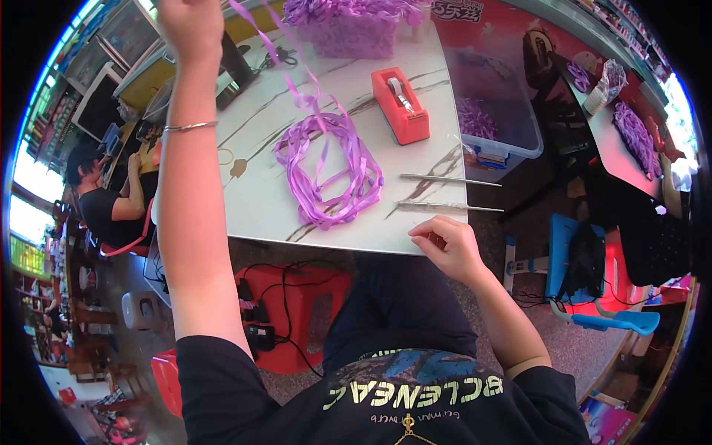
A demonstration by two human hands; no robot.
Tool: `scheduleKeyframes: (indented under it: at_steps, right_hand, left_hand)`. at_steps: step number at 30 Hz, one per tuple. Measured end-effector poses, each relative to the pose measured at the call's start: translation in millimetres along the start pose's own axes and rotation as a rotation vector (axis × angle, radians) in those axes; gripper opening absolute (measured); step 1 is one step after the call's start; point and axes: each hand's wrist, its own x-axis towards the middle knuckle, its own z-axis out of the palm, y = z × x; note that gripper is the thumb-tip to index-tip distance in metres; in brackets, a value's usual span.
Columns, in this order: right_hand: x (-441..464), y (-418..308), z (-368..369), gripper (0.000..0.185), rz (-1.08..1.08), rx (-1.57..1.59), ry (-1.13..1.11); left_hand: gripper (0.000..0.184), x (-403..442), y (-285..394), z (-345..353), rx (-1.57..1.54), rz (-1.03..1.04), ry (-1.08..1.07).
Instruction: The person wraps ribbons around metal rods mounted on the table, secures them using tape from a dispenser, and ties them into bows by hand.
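Note:
My left hand (190, 26) is raised at the top edge, its fingers cut off by the frame. A purple ribbon (297, 93) runs from the top edge beside it down to a loose coil of purple ribbon (356, 170) on the table. Whether the left fingers grip the ribbon cannot be seen. Low at the table's front edge, my right hand (449, 248) is curled with thumb and forefinger close together, and nothing shows in it. Two thin metal rods (451, 179) lie just above it, their ends past the table's edge. A red tape dispenser (401, 107) stands behind them.
A clear box heaped with purple ribbon (352, 33) stands at the back of the marbled table (256, 211). On the right are a plastic bin (504, 144) and a blue chair (567, 256). Cables hang over a red stool (319, 304). Another person (111, 196) sits at left.

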Motion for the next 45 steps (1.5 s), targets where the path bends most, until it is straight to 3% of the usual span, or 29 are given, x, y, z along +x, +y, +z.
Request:
scheduleKeyframes:
  at_steps: [2,5,7,9,11,14,16,17,18,19,22,29,35,38,45]
  right_hand:
    - [1,-1,-1,0.008,0.000,0.011,0.000]
    - [2,0,-7,0.008,0.038,0.084,-0.023]
    - [3,5,-13,0.010,0.233,0.526,0.040]
    - [4,1,-27,0.017,0.188,0.577,0.162]
    - [5,-11,-44,0.033,0.004,0.685,0.289]
    - [5,-54,-67,0.071,-0.194,0.722,0.264]
    - [-2,-63,-80,0.059,-0.151,0.788,0.142]
    - [-8,-64,-87,0.055,-0.067,0.755,0.067]
    - [-11,-70,-92,0.038,0.057,0.682,0.134]
    - [-14,-65,-94,0.038,0.067,0.673,0.151]
    - [-19,-57,-97,0.016,0.128,0.530,0.184]
    - [-30,-34,-111,0.014,0.226,0.289,0.186]
    - [-33,-24,-116,0.012,0.175,0.317,0.242]
    - [-34,-21,-119,0.013,0.156,0.293,0.263]
    - [-33,-20,-124,0.015,0.049,0.239,0.273]
  left_hand:
    - [0.008,-2,34,4,-0.177,-0.009,-0.012]
    - [0.012,-25,91,10,-0.228,-0.050,-0.410]
    - [0.016,-39,113,15,-0.335,-0.020,-0.595]
    - [0.015,-56,132,16,-0.420,-0.084,-0.758]
    - [0.011,-86,146,29,-0.537,-0.214,-0.828]
    - [0.011,-132,142,46,-0.683,-0.571,-1.072]
    - [0.009,-163,136,59,-0.780,-0.810,-1.074]
    - [0.009,-175,134,64,-0.799,-0.806,-1.086]
    - [0.011,-187,131,69,-0.848,-0.931,-1.018]
    - [0.013,-198,129,73,-0.892,-1.057,-0.946]
    - [0.017,-220,121,79,-0.891,-1.124,-1.014]
    - [0.024,-246,116,90,-1.136,-1.384,-0.995]
    - [0.027,-254,114,89,-1.066,-1.265,-1.082]
    - [0.028,-251,114,87,-1.061,-1.337,-1.114]
    - [0.031,-252,115,86,-1.019,-1.282,-1.171]
